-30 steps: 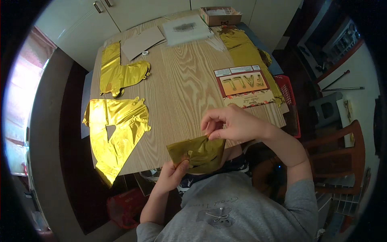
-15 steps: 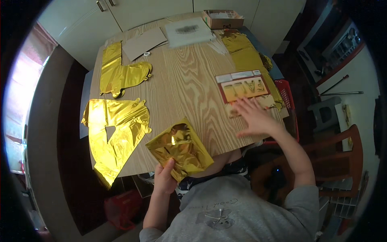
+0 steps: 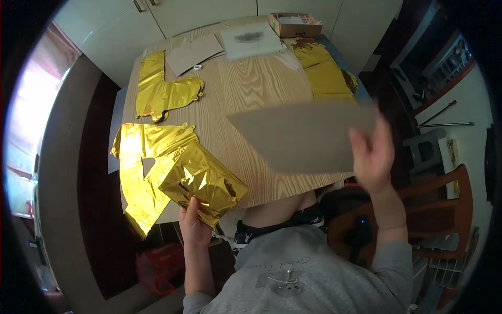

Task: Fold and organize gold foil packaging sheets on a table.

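Observation:
My left hand [image 3: 195,224] is closed on a folded gold foil balloon [image 3: 212,178], thumb on top, at the table's near edge. The folded packet overlaps a flat gold foil letter balloon [image 3: 133,172] with a triangular hole. My right hand [image 3: 374,157] grips the right end of a grey-brown cardboard sheet [image 3: 308,138], held up over the right side of the table and smeared by motion. Whatever lies under the sheet is hidden. Farther back on the left rests another flat gold letter balloon [image 3: 164,89].
Grey card sheets [image 3: 193,54], a small white tape roll [image 3: 197,67] and a clear plastic sleeve [image 3: 251,41] lie toward the back. A cardboard box [image 3: 296,26] stands at the far edge. More gold foil [image 3: 327,70] runs along the right. A wooden chair [image 3: 444,220] stands to my right.
My right hand, earlier spread over the printed cards on the right, now holds up a grey-brown cardboard sheet. My left hand has shifted left with the folded foil balloon.

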A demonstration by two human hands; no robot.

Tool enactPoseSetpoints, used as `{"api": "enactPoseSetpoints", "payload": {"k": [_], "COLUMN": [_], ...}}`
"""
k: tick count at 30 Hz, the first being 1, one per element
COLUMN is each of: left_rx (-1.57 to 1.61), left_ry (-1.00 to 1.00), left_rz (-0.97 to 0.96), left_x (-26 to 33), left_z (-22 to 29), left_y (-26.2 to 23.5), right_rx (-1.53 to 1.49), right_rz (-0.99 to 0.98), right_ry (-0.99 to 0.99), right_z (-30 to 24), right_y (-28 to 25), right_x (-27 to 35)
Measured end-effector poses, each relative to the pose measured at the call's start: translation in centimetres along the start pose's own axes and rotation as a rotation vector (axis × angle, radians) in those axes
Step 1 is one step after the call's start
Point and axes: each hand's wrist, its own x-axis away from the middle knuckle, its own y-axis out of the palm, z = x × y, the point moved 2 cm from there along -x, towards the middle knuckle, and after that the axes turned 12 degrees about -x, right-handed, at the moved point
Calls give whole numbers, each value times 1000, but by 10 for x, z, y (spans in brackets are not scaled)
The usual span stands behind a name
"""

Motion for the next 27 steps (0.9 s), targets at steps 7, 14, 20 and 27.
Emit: {"api": "enactPoseSetpoints", "payload": {"k": [7, 14, 20, 27], "left_rx": [-4, -211, -222, -208], "left_ry": [-2, -373, -515, -534], "left_rz": [-70, -152, -245, -245], "left_x": [9, -24, -48, -54], "left_z": [11, -7, -40, -52], "left_y": [10, 55, 93, 113], "right_rx": [-61, 207, 283, 35], "right_rz": [-207, -333, -355, -718], "right_ry": [413, 511, 402, 270], "right_z": [132, 149, 150, 144], "right_y": [61, 92, 89, 58], "right_x": [0, 36, 53, 55]}}
